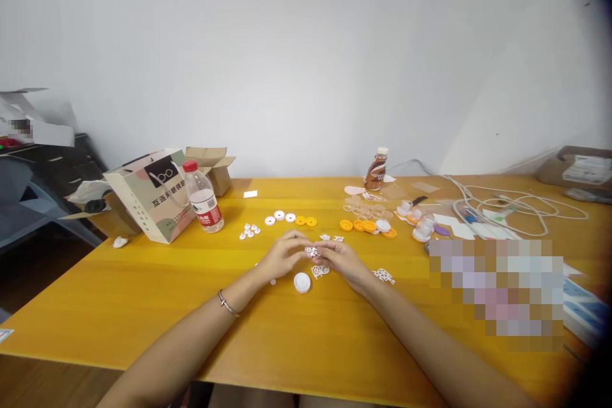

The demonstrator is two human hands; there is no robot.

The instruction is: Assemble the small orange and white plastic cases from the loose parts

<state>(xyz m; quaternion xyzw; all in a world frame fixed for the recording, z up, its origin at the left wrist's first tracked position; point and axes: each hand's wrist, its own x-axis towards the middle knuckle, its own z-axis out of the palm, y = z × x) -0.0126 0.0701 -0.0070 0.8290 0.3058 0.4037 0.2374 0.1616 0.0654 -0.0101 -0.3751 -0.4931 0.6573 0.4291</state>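
Note:
My left hand and my right hand meet above the middle of the yellow table. Both pinch a small white patterned plastic piece between their fingertips. A bracelet sits on my left wrist. Just below the hands lie a round white cap and another white patterned piece. A third such piece lies to the right of my right hand.
White discs and yellow discs lie beyond the hands, with more orange ones. A water bottle, paper bag and cardboard box stand at left. A brown drink bottle and white cables are at right.

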